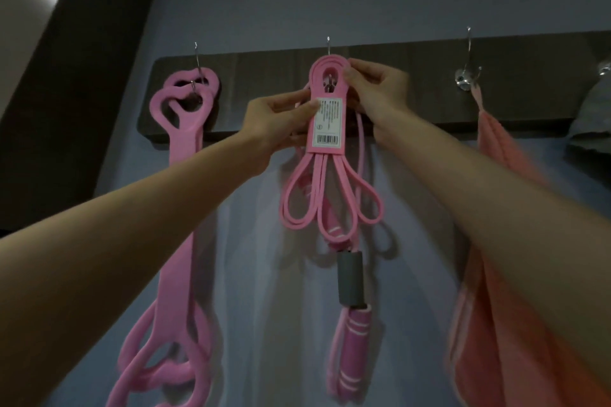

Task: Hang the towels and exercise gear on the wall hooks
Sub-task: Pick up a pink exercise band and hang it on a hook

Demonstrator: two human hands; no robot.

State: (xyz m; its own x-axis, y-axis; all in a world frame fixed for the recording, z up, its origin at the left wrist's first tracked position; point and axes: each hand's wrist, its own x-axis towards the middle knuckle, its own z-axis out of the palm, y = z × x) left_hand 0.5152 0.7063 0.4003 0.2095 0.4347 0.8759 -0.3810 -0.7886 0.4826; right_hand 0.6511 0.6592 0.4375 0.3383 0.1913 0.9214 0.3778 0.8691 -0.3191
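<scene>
Both of my hands grasp the bundled pink resistance band (315,86): my left hand (281,119) pinches the labelled sleeve (327,129) at its edge, and my right hand (373,89) pinches the top loop (330,60), which sits over the middle hook (329,82) on the dark wooden rack (264,76). A pink jump rope (353,340) hangs behind it, a pink stretch strap (182,175) to the left, a pink towel (486,324) to the right.

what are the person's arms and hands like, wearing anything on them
The left forearm and right forearm are bare, with no sleeves in view. The left hand and right hand have no gloves, and no rings, watch or bracelets show. The nails that show look short and unpainted, though the light is dim.
</scene>
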